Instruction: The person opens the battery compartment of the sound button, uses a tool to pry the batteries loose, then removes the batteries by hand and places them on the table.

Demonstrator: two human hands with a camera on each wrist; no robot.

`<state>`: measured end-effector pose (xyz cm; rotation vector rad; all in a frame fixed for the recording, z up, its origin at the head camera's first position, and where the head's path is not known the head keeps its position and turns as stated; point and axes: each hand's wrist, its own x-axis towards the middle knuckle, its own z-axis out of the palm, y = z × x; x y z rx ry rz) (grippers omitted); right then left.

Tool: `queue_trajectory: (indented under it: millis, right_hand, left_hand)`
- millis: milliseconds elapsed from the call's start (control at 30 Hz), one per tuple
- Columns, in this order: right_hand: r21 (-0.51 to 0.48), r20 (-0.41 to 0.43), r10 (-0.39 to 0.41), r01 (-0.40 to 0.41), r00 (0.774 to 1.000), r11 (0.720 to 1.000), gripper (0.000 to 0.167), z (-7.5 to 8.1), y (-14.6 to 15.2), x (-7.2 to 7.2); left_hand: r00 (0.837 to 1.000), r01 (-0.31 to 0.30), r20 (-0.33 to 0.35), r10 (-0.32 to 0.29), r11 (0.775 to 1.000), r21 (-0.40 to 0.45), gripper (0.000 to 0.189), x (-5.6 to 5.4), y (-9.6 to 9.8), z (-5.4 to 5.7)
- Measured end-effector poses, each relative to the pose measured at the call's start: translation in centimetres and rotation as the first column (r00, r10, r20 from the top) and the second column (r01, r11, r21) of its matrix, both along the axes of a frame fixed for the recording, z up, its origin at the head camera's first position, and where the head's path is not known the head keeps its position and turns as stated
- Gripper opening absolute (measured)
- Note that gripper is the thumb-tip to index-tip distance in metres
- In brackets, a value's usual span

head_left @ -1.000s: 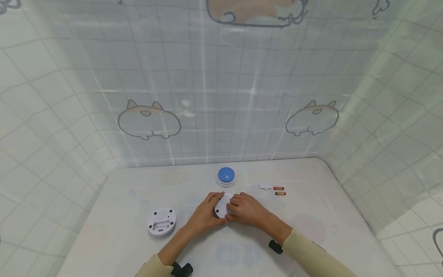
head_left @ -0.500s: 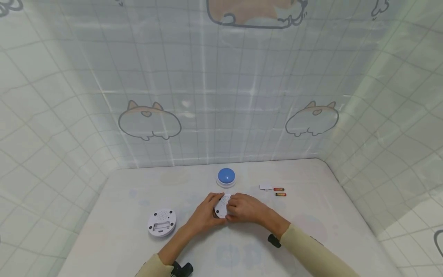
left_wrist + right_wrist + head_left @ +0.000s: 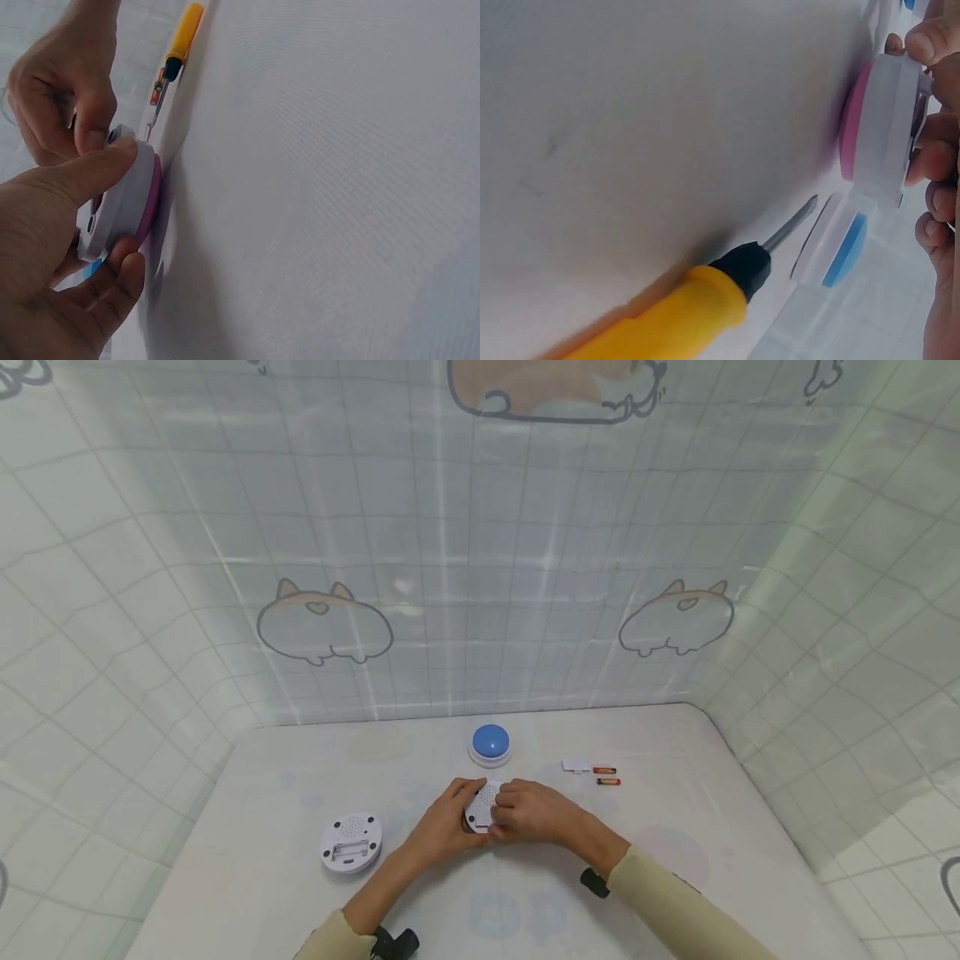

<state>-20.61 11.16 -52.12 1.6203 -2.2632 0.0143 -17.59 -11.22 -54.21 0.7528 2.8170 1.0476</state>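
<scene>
A round white push button with a pink top (image 3: pixel 881 124) is held upside down, its dotted underside up, close over the table. My left hand (image 3: pixel 444 823) grips its rim, with thumb and fingers on opposite sides in the left wrist view. Curled fingers of my right hand (image 3: pixel 537 814) work at the underside, where a raised pale flap, apparently the battery cover (image 3: pixel 924 84), shows beside them. Those fingers partly hide the battery compartment. Under the right forearm lies a yellow screwdriver (image 3: pixel 682 319), hidden in the head view.
A blue push button (image 3: pixel 491 742) stands behind the hands. Left of them lies another push button (image 3: pixel 351 842), upside down with its battery compartment bare. At the right are a loose white cover (image 3: pixel 576 766) and two batteries (image 3: pixel 608 782). Patterned curtain walls surround the table.
Both hands stay nearly in place on the pink push button. An edge on its underside near the front now shows beside the right fingers. The right forearm has shifted slightly left.
</scene>
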Motion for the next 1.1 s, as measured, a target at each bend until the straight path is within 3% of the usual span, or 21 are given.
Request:
queue_trajectory:
  millis: [233,367,500,1100]
  right_hand:
    - [-0.035,0.045,-0.056,0.058,0.997,0.998,0.023,-0.3,0.3,0.3]
    - [-0.011,0.135,-0.153,0.156,0.979,0.988,0.029,-0.3,0.6,0.4]
    - [-0.014,0.187,-0.198,0.204,0.962,0.979,0.032,-0.2,0.8,0.5]
    - [-0.029,0.264,-0.204,0.220,0.943,0.975,0.028,-0.2,1.1,1.2]
  left_hand:
    - [1.000,-0.006,-0.007,0.005,0.999,-0.031,0.090,0.1,0.1,0.1]
    - [1.000,-0.015,-0.006,0.014,0.999,-0.046,0.091,0.1,0.2,0.0]
    - [1.000,-0.025,0.004,0.025,0.998,-0.053,0.092,0.1,0.2,0.1]
    - [0.999,-0.026,-0.021,0.026,0.999,-0.033,0.091,0.3,0.3,-0.1]
